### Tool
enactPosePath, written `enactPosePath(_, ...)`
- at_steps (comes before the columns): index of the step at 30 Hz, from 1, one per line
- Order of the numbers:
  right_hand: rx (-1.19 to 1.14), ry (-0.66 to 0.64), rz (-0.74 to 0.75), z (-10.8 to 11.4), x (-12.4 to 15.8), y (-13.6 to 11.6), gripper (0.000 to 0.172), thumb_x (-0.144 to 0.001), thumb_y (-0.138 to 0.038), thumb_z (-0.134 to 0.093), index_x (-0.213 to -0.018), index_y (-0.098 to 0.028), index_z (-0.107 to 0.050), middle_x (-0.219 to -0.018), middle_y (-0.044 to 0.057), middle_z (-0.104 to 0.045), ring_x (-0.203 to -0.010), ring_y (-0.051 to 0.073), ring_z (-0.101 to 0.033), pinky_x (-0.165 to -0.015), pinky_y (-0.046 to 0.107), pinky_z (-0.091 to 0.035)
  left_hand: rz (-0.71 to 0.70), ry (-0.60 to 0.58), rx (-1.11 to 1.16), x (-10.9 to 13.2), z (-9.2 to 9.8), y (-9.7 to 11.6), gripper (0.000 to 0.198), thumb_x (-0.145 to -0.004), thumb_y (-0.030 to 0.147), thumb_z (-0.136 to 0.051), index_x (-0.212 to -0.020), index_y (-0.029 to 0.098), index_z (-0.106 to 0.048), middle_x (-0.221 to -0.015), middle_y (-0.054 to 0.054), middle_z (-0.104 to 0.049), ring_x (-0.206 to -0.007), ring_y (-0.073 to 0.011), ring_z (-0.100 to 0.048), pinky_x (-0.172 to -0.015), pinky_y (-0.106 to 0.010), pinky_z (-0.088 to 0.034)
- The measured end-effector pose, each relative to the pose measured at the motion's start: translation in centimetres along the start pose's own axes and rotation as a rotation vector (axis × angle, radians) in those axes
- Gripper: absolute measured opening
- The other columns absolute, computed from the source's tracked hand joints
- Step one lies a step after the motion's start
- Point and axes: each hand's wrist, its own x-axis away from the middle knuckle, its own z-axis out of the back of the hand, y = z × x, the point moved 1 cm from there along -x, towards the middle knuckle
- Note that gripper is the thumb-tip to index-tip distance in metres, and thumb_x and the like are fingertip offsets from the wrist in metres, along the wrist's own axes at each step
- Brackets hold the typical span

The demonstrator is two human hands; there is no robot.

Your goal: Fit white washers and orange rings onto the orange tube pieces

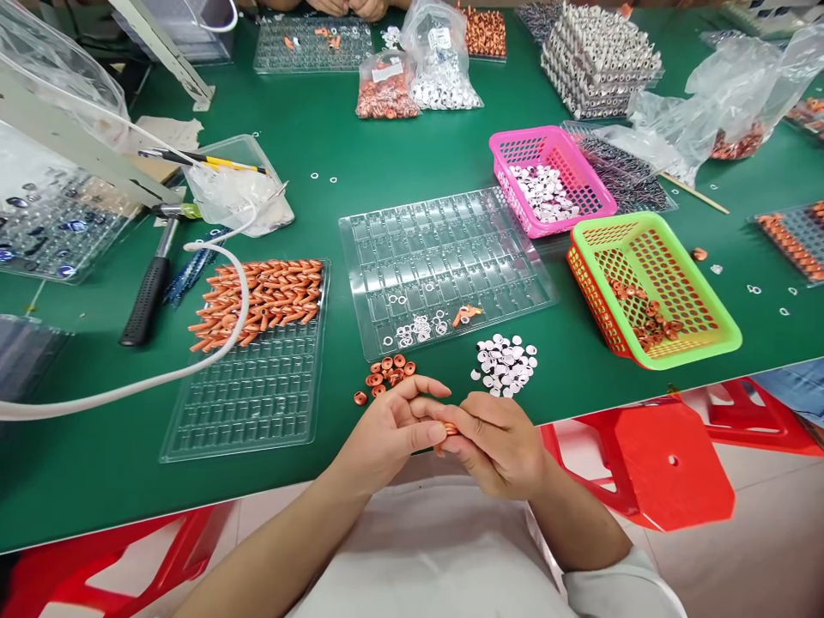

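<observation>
My left hand (392,425) and my right hand (505,442) meet at the table's front edge. Between their fingertips is a small copper-orange part (451,428), mostly covered by the fingers, so its full shape is hidden. Just beyond my left hand lies a loose pile of round copper-orange caps (390,372). A heap of white discs (506,365), some with dark undersides, lies beyond my right hand. Past both is a clear compartment tray (444,257) with white rings (421,328) and an orange piece (466,315) in its near part.
At left, a second clear tray (248,403) carries rows of orange parts (263,296); a white hose (239,322) crosses it. A hammer (149,292) lies further left. Pink (554,225) and green (699,339) baskets hold small parts at right. Another person's hands (351,7) show at the far edge.
</observation>
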Motion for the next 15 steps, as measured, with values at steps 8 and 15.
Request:
enactPosePath(8,0.086,0.057,0.03,0.2,0.2,0.2,0.04,-0.093,-0.015,-0.051,-0.133,-0.016,-0.051,-0.08,0.007,-0.063,-0.066,0.016,-0.058,-0.055,0.027,-0.048,-0.034,0.05,-0.16,0.7,0.1,0.3,0.03,-0.073,0.025,-0.08,-0.097,0.016,-0.066,-0.085,-0.004,-0.074,-0.074,-0.0145,-0.069,-0.07,-0.025,-0.056)
enactPosePath(15,0.233,0.007,0.04,0.4,0.7,0.4,0.036,-0.095,-0.015,-0.047,-0.13,-0.012,-0.047,-0.088,0.008,-0.066,-0.068,0.015,-0.06,-0.052,0.025,-0.047,-0.185,0.14,-0.459,1.2,-0.8,0.6,0.049,-0.064,0.011,-0.084,-0.109,0.022,-0.069,-0.098,-0.004,-0.071,-0.086,-0.0177,-0.069,-0.076,-0.028,-0.059)
